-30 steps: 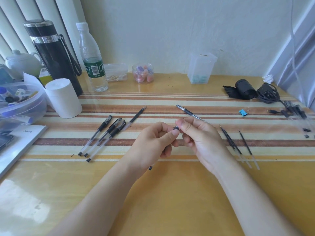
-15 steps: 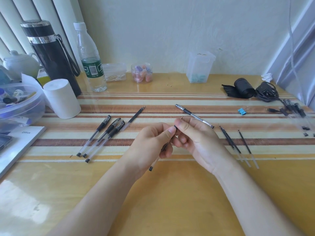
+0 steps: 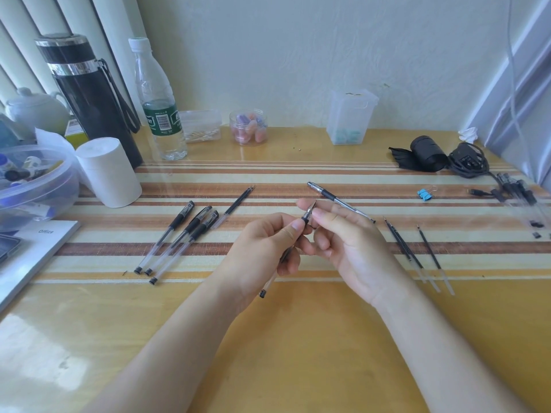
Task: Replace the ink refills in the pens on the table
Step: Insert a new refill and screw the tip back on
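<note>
My left hand (image 3: 262,248) grips a clear-barrelled pen (image 3: 269,281) at its black grip, tip pointing up and away. My right hand (image 3: 343,239) pinches the pen's metal tip cone (image 3: 310,210) between thumb and forefinger. Three capped pens (image 3: 185,236) lie side by side to the left. One loose refill (image 3: 235,205) lies beyond them. Another pen (image 3: 337,199) lies behind my right hand. Three loose refills (image 3: 417,251) lie to the right on the striped table (image 3: 298,323).
Left side: white paper roll (image 3: 108,172), black flask (image 3: 86,96), water bottle (image 3: 158,105), clear bowl of bottles (image 3: 32,180), booklet (image 3: 26,257). Back: small jar (image 3: 248,128), clear box (image 3: 351,117). Right: blue binder clip (image 3: 425,194), black roll (image 3: 426,153), cables, more pens (image 3: 518,192).
My right thumb and forefinger have shifted on the pen's tip, and the metal cone now shows above my fingers. My left hand keeps its hold on the barrel.
</note>
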